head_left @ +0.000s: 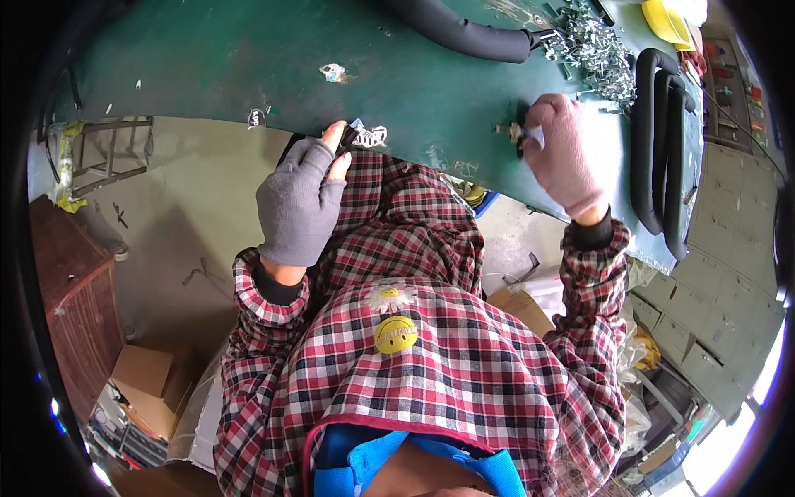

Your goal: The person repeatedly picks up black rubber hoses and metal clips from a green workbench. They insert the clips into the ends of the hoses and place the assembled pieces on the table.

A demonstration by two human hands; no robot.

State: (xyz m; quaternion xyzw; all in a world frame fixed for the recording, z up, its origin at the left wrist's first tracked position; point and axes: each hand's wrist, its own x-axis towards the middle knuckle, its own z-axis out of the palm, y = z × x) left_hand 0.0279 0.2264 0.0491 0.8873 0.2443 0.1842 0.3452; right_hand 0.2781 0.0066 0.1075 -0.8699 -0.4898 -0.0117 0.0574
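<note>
My left hand (302,199), in a grey glove with bare fingertips, is at the near edge of the green table (248,66). Its fingers pinch a small black piece (349,137), mostly covered by the fingertips, beside a black-and-white patch on the tabletop. Over the table to the right, my right hand (569,157), in a pink glove, is curled closed. A small dark tool or fitting with a short brassy metal tip (507,129) sticks out leftward from its fingers; its kind is unclear, and blur and the glove hide the rest.
A heap of small metal clips (592,54) lies at the back right, touching the end of a curved black foam-covered tube (472,37). Black padded loop handles (654,149) rest along the right side. Beyond are a yellow bowl (667,23), grey cabinets (729,257) and a stool frame (108,157).
</note>
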